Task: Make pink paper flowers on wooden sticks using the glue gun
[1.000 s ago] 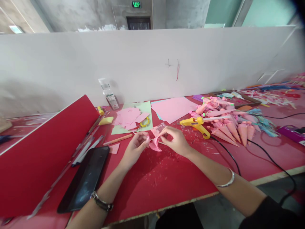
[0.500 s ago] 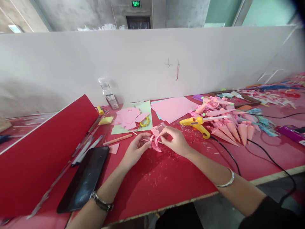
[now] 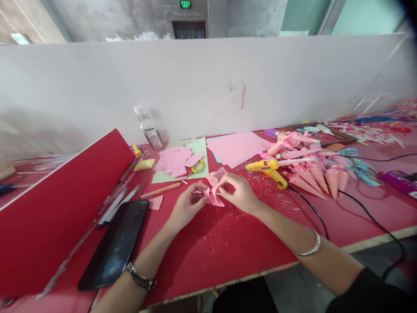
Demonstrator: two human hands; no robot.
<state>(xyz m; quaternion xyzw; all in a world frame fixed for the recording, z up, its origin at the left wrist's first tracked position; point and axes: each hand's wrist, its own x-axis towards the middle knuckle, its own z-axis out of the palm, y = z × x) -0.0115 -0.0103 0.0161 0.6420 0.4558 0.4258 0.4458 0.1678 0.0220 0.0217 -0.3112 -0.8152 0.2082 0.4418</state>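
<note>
At the far left of this stretch of worktop (image 3: 202,261), a dark tablet (image 3: 114,248) lies flat, with a pink paper scrap (image 3: 156,202) just beside its upper end. Next comes the left hand (image 3: 187,206), its thumb and forefinger pinching the left side of a curled pink piece (image 3: 215,198). This is held between the hands, above the worktop; whether it is one layer or two, I cannot tell. The right hand (image 3: 239,193) pinches its upper right edge between thumb and fingers, the other fingers folded in. The step in hand looks like shaping or lining up the curl. A next move would call for a light, steady pinch on both sides, so that the curve neither creases nor springs open. Further right, the yellow hot glue gun (image 3: 267,167) lies untouched, beside a heap of pink cones (image 3: 332,180).
</note>
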